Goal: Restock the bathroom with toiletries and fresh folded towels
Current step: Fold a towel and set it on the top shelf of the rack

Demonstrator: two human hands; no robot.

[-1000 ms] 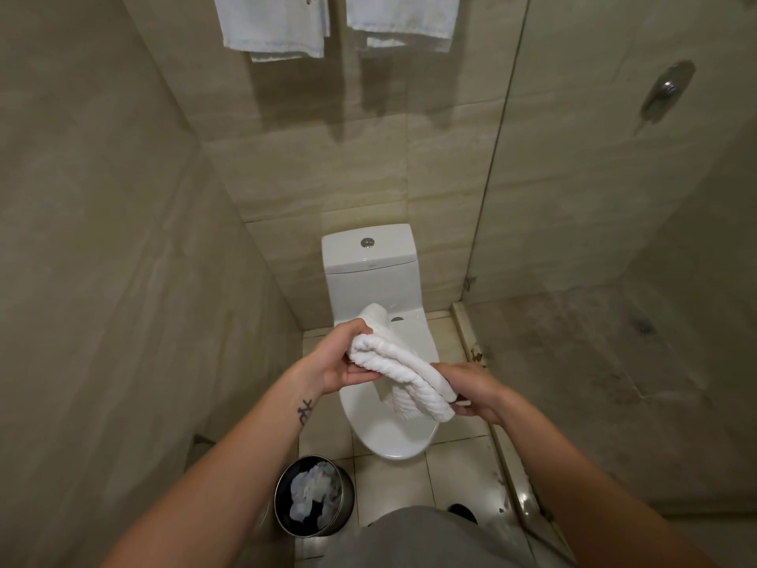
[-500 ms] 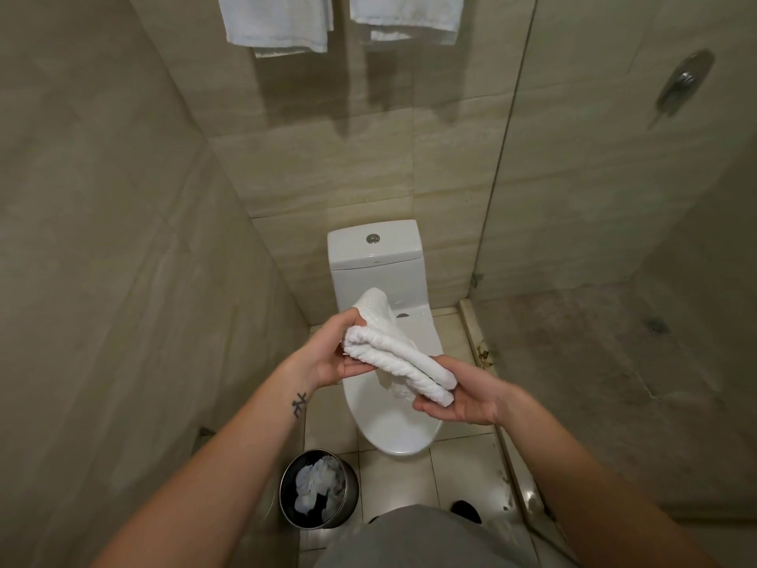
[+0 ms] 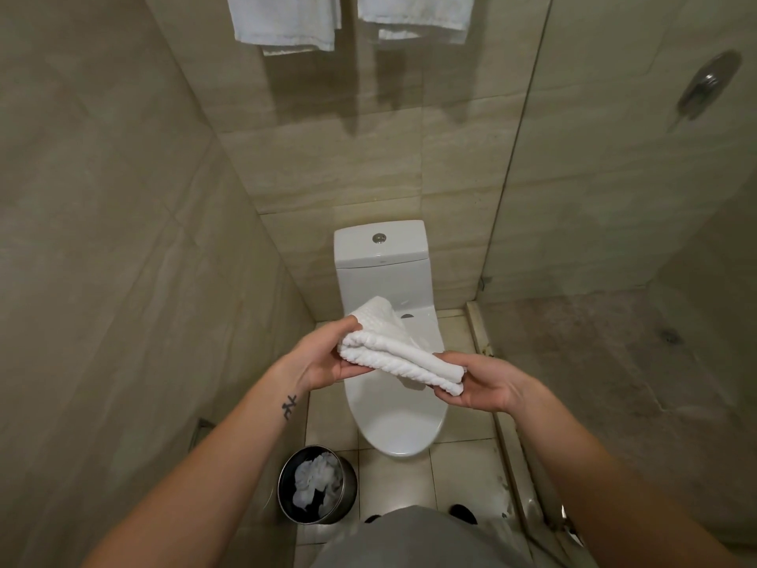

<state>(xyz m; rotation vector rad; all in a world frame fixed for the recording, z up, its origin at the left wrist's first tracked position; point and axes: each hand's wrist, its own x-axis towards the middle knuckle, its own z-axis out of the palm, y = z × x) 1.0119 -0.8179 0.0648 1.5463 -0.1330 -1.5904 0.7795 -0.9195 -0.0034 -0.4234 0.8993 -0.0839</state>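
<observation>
My left grip (image 3: 323, 358) pinches the towel (image 3: 393, 350) at its left end, and my right grip (image 3: 487, 385) curls round its right end from below. The folded towel is in the air above the toilet (image 3: 393, 424) lid, held flatter and more level than a second ago, when it sloped and drooped.

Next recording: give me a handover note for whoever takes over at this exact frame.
Left hand pinches the left end of the folded towel; right hand holds the right end, fingers beneath.
The towel is in the air above the closed toilet. Two hanging towels are on the wall above; a bin stands on the floor left of the toilet.
Done: towel folded, wall towels up.
Left: place this towel; no toiletries in view.
</observation>
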